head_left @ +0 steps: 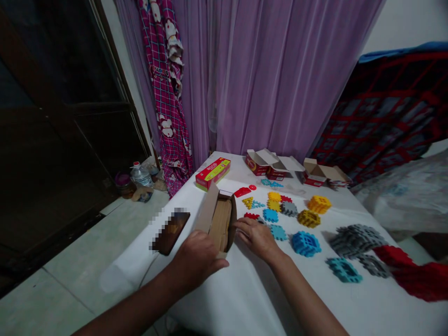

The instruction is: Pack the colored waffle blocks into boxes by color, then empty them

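A long open cardboard box (pixel 231 233) stands on the white-covered table in front of me, its left flap raised. Inside it shows plain brown cardboard (pixel 220 221). My left hand (pixel 198 254) is closed at the box's near left edge, thumb pointing to the right along the near end. On the other side, the bent fingers of my right hand (pixel 255 235) grip the right wall. The fingertips of both hands are partly hidden. Just right of my right hand lie light blue interlocking plastic pieces (pixel 278 232) and a red piece (pixel 251 215).
A phone (pixel 171 233) lies left of the box. Behind stands a red-and-yellow box (pixel 213 172); several open red boxes (pixel 257 163) line the back edge. Stacks of blue (pixel 305 243), grey (pixel 357 239), yellow (pixel 319 204) and red pieces (pixel 416 273) spread rightward. Purple curtains (pixel 273 79) hang behind.
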